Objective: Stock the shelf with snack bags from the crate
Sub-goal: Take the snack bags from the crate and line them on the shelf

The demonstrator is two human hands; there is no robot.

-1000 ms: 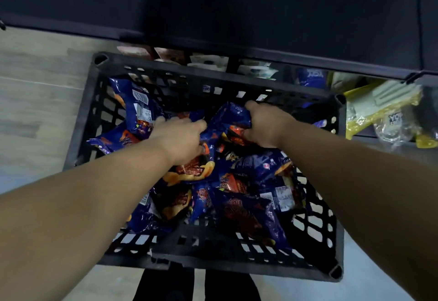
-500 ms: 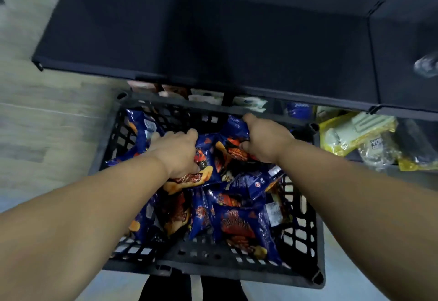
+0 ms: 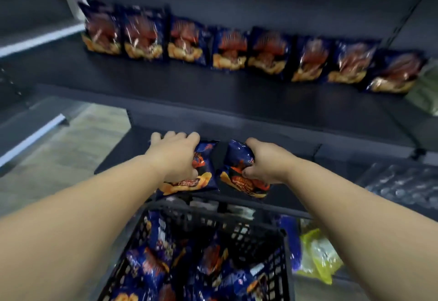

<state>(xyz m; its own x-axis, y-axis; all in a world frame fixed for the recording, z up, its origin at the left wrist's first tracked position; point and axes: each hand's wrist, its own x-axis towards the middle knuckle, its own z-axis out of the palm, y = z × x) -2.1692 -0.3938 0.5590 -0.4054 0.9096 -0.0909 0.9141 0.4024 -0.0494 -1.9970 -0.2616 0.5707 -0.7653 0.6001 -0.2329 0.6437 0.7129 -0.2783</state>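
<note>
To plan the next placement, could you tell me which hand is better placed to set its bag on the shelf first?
Neither clearly: left hand and right hand each grip a bag, level, below the shelf.

Down low, yellow-green packets (image 3: 317, 257) sit just beside a blue packet (image 3: 289, 241), the blue one nearer the middle. Above and right of the yellow-green packets, clear shiny wrapped goods (image 3: 403, 185), too blurred to name. Far left of them, pale wood-look floor (image 3: 71, 149) and a white-edged neighbouring rack (image 3: 33, 134).
</note>
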